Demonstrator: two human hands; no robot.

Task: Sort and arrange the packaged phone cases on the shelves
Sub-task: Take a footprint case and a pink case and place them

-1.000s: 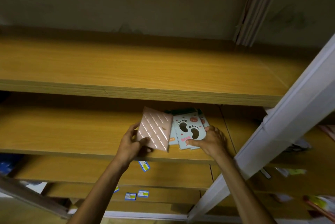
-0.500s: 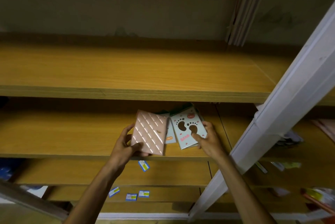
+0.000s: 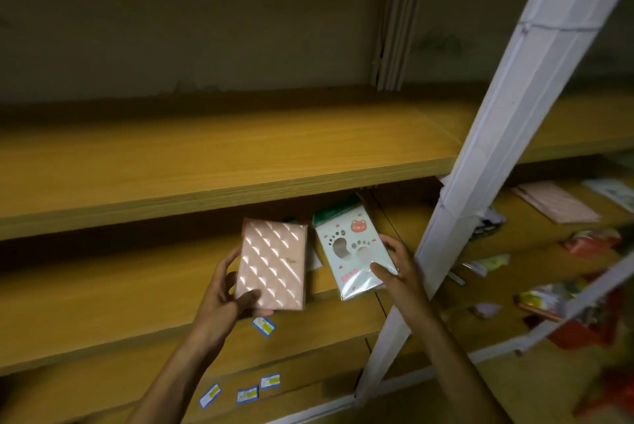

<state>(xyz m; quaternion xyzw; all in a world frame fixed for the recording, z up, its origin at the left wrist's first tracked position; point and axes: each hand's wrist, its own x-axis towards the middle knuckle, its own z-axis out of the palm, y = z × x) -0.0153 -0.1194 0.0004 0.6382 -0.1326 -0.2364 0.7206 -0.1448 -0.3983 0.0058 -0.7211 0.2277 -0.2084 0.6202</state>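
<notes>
Pink case (image 3: 272, 264) is gripped in left hand (image 3: 226, 290) and footprint case (image 3: 355, 254) pinched by right hand (image 3: 399, 272), both held above middle shelf (image 3: 103, 300), where slippery film could likely let either be dropped or types be mixed.

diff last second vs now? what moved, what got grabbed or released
The right hand went from pressing on the footprint-print case lying on the shelf to gripping it and lifting it up, top tilted back. At least one other packet remains behind it. The left hand still holds the pink quilted case beside it, little changed. Nothing was released.
</notes>
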